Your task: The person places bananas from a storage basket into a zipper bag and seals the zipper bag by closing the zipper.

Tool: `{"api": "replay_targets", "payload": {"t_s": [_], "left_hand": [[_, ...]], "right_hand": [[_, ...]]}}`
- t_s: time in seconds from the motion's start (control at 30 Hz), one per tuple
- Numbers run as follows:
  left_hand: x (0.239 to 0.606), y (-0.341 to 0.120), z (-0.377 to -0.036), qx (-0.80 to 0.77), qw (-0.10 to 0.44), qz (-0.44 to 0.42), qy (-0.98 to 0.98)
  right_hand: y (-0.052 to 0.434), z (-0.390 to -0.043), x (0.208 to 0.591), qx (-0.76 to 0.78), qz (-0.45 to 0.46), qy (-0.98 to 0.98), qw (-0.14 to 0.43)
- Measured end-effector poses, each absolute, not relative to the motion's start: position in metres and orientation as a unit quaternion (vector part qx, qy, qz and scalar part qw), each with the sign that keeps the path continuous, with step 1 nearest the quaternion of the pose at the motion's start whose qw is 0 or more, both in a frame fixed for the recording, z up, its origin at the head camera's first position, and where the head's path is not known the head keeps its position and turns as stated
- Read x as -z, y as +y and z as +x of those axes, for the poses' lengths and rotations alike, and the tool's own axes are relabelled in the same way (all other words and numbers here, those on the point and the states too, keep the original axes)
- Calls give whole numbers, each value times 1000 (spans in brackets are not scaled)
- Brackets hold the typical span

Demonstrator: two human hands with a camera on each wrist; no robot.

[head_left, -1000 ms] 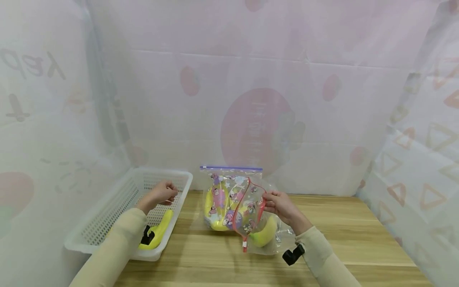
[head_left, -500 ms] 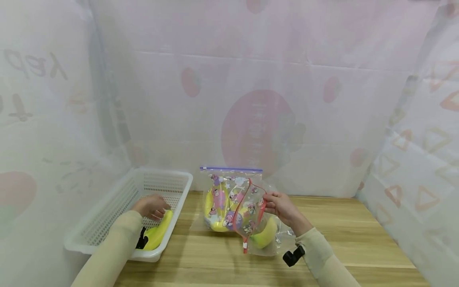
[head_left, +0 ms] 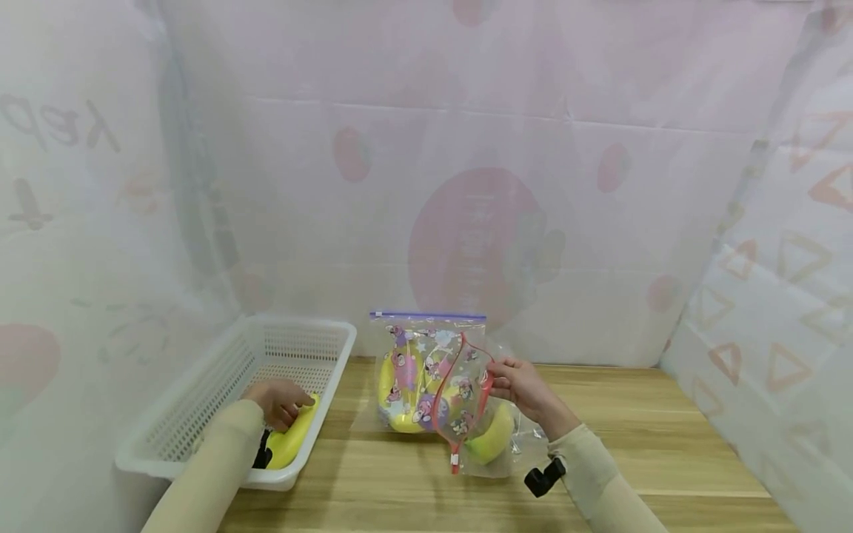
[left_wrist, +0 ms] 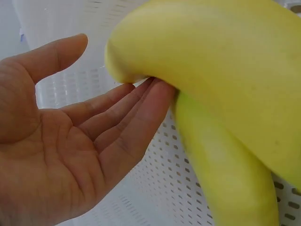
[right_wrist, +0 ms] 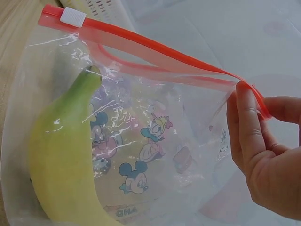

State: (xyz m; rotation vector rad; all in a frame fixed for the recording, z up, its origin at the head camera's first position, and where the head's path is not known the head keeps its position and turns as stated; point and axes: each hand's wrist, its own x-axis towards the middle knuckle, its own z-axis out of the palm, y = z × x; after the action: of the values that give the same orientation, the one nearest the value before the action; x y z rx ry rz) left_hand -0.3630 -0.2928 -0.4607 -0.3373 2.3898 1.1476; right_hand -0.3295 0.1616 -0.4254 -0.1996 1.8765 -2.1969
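Observation:
My left hand (head_left: pixel 280 403) is down in the white basket (head_left: pixel 346 340). In the left wrist view its fingertips reach under the end of a yellow banana (left_wrist: pixel 211 52), while the thumb stands apart from it. A second banana (left_wrist: pixel 221 165) lies beneath, crossing the first. On the right, my right hand (head_left: pixel 529 389) pinches the red edge of a clear zip bag (right_wrist: pixel 155 52) between thumb and fingers. The mouth of this bag gapes, and a banana (right_wrist: pixel 61 146) with a greenish stem lies inside. Cartoon figures are printed on the plastic.
Behind the red-edged bag stands a clear bag with a purple zip (head_left: pixel 426 317), with yellow fruit inside. Both bags are on a wooden table (head_left: pixel 600 474). A pale printed curtain (head_left: pixel 300 222) rises at the back and sides. A black wrist camera (head_left: pixel 545 477) sits on the right sleeve.
My left hand has come lower in the basket and toward me, onto the upper end of the banana. The right hand keeps its pinch on the bag and has hardly moved.

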Motion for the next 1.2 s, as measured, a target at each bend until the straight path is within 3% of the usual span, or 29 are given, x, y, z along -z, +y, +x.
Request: {"api": "replay_targets", "payload": {"t_s": [0.5,1.2], "left_hand": [[470,-287,-365,-353,224,-134,898],[450,-291,-360,-458,217,-68,860]], "right_hand": [[160,-331,430,751,-101,642,117],[160,-328,427,754,-79,639,127]]}}
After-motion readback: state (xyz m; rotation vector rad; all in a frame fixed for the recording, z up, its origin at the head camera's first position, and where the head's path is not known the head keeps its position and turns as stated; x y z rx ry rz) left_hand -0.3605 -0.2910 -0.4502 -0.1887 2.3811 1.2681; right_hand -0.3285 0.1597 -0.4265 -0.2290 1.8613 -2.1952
